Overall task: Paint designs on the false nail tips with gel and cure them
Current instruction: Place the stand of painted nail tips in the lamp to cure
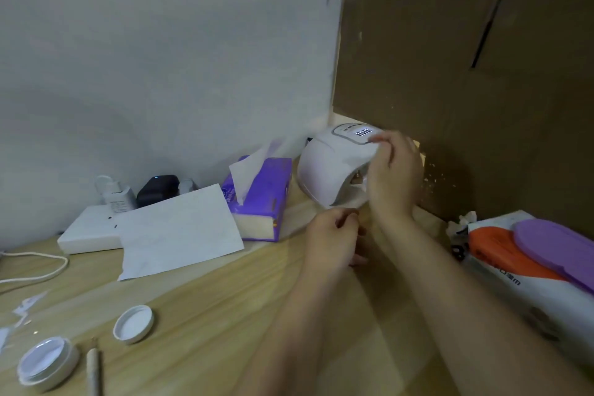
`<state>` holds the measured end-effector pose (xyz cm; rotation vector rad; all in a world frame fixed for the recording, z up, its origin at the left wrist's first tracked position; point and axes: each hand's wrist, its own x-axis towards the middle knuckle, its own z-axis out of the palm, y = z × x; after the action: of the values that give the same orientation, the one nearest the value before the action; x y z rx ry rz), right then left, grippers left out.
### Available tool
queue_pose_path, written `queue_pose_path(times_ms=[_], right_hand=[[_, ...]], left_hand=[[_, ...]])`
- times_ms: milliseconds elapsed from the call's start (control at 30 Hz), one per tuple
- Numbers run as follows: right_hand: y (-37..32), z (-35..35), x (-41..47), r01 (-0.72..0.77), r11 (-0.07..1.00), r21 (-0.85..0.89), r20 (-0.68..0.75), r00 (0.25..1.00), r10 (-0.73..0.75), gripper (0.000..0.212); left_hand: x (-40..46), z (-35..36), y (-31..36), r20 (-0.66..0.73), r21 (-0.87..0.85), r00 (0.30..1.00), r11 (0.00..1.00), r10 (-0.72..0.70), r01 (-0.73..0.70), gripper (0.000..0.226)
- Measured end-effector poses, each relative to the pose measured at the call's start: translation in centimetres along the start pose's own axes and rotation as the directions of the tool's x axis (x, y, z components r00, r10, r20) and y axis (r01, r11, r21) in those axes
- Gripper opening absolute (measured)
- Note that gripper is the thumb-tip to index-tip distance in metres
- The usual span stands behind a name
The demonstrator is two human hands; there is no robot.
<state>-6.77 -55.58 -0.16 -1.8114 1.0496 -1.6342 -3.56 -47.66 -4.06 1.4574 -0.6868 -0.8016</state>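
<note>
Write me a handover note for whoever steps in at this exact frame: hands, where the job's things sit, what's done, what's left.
Right hand is up at the white curing lamp, fingers near its lit display; whether it grips anything is unclear.
Left hand hovers just in front of the lamp, fingers curled, seemingly pinching something small; blurred.
Open gel jar, its lid and the brush lie at the table's near left.
Done: lamp is powered. Nail tips are not clearly visible; something small sits in the lamp's mouth.
Left: confirm cure, continue painting.
</note>
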Motion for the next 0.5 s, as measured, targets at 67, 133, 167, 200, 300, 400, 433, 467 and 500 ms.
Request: queue_pose_path(times_ms=[67, 133, 167, 200, 300, 400, 433, 467, 500], right_hand=[[-0.6, 0.4, 2.9, 0.123, 0.965, -0.230, 0.264, 0.963, -0.060, 0.036], [-1.0, 1.0, 5.5, 0.199, 0.891, -0.408, 0.510, 0.859, 0.041, 0.043], [-1.1, 1.3, 6.5, 0.240, 0.851, -0.468, 0.591, 0.800, 0.099, 0.044], [-1.3, 1.6, 7.2, 0.283, 0.811, -0.511, 0.646, 0.750, 0.145, 0.044], [-1.7, 2.6, 8.1, 0.388, 0.689, -0.613, 0.692, 0.684, 0.231, 0.040], [-1.6, 3.0, 8.2, 0.422, 0.635, -0.647, 0.678, 0.700, 0.226, 0.038], [-1.5, 3.0, 8.2, 0.428, 0.635, -0.642, 0.680, 0.701, 0.216, 0.036], [-1.5, 3.1, 8.2, 0.431, 0.640, -0.636, 0.684, 0.699, 0.209, 0.035], [-1.5, 3.1, 8.4, 0.426, 0.651, -0.628, 0.688, 0.696, 0.208, 0.033]], left_hand=[[0.1, -0.1, 0.0, -0.007, -0.031, 1.000, 1.000, -0.007, 0.006, 0.019], [0.0, -0.2, 0.0, -0.008, -0.048, 1.000, 0.999, -0.001, 0.001, 0.018], [-0.1, -0.2, 0.1, -0.008, -0.060, 1.000, 0.998, 0.001, -0.002, 0.018], [-0.2, -0.3, 0.1, -0.006, -0.072, 1.000, 0.997, 0.002, -0.002, 0.019], [-0.2, -0.5, 0.2, -0.009, -0.088, 1.000, 0.996, -0.002, 0.002, 0.021], [-0.7, -0.2, 0.2, -0.011, -0.100, 1.000, 0.995, 0.015, -0.016, 0.018], [-0.9, -0.1, 0.2, -0.009, -0.098, 1.000, 0.995, 0.024, -0.025, 0.018], [-0.9, -0.1, 0.2, -0.008, -0.085, 0.999, 0.995, 0.044, -0.045, 0.017], [-0.9, -0.1, 0.2, -0.014, -0.069, 0.998, 0.995, 0.069, -0.070, 0.016]])
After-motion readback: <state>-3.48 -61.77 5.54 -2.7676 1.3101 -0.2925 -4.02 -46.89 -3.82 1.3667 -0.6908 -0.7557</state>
